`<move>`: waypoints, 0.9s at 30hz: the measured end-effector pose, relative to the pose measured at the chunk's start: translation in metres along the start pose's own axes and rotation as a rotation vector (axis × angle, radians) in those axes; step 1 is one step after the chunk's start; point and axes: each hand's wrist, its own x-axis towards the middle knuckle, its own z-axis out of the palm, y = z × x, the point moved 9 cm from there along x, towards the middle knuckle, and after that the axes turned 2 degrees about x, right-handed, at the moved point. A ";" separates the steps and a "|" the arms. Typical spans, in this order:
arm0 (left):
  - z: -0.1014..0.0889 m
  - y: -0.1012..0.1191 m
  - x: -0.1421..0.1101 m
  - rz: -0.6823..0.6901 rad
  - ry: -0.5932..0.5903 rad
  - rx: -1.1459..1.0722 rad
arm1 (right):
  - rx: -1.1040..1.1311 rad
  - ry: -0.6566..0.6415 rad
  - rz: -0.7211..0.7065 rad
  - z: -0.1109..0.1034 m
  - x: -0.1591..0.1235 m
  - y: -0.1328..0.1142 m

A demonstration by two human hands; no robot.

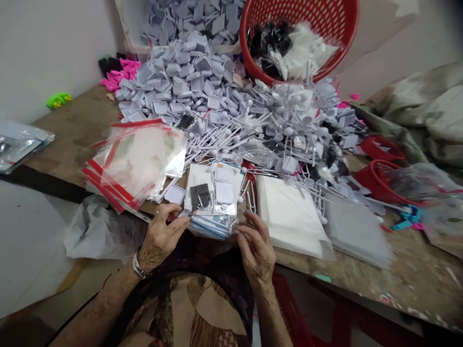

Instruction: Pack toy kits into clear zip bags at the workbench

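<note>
**Clear zip bag held in both hands**
Left hand and right hand pinch opposite edges, keeping its printed cards squared.

A white wall meets a scuffed wooden workbench under even indoor light.

The red plastic basket is cut off by the top edge. Printing on the bundle of plastic packets is too small to be read, and the grey sheet stack is blurred.
</note>
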 end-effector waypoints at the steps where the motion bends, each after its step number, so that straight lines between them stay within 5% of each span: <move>1: 0.001 -0.003 0.005 -0.030 -0.003 -0.021 | 0.040 -0.007 0.083 0.002 0.003 0.006; 5: 0.014 -0.012 0.028 -0.163 -0.070 -0.168 | 0.244 -0.001 0.408 0.016 0.017 0.032; 9: 0.025 -0.016 0.048 -0.273 -0.030 -0.199 | 0.235 0.035 0.560 0.024 0.036 0.049; 15: 0.052 -0.028 0.064 -0.399 -0.061 -0.116 | 0.018 -0.018 0.556 0.026 0.061 0.049; 21: 0.063 -0.041 0.065 -0.402 -0.109 0.071 | 0.040 0.043 0.534 0.026 0.065 0.046; 24: 0.054 -0.019 0.067 -0.308 -0.052 0.249 | 0.087 0.086 0.506 0.026 0.065 0.045; 27: 0.069 0.024 0.072 -0.067 -0.128 0.297 | 0.103 0.125 0.472 0.024 0.064 0.045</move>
